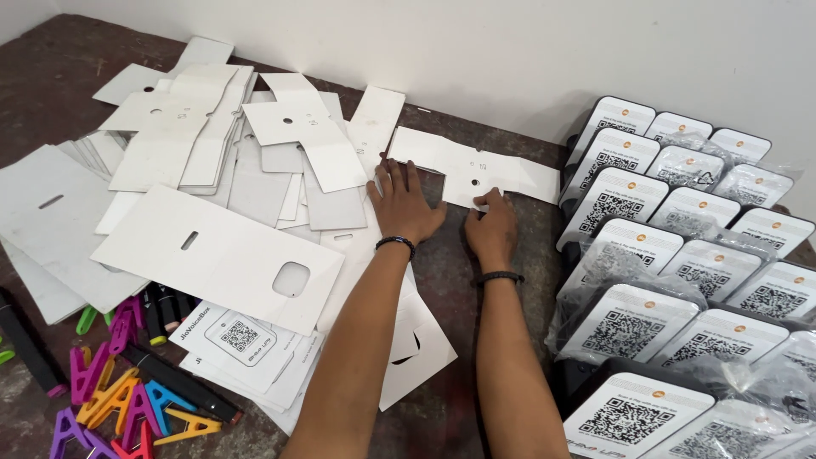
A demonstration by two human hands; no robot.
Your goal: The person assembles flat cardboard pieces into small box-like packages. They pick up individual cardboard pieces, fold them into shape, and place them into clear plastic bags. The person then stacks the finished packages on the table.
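Left hand: the left hand (406,204) lies open and flat, palm down, fingers spread on the edge of the cardboard pile (246,161).
Right hand: the right hand (491,228) pinches the near edge of a long white card (476,167) with bent fingers.
Card: it lies flat on the brown table (476,280), near the wall.
Right side: rows of packed boxes (680,280) with square code labels.
Near left: coloured plastic letters (119,408) and dark markers (178,378).

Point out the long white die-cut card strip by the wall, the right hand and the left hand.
long white die-cut card strip (442,155): head view, left half.
right hand (492,231): head view, back.
left hand (405,204): head view, back.
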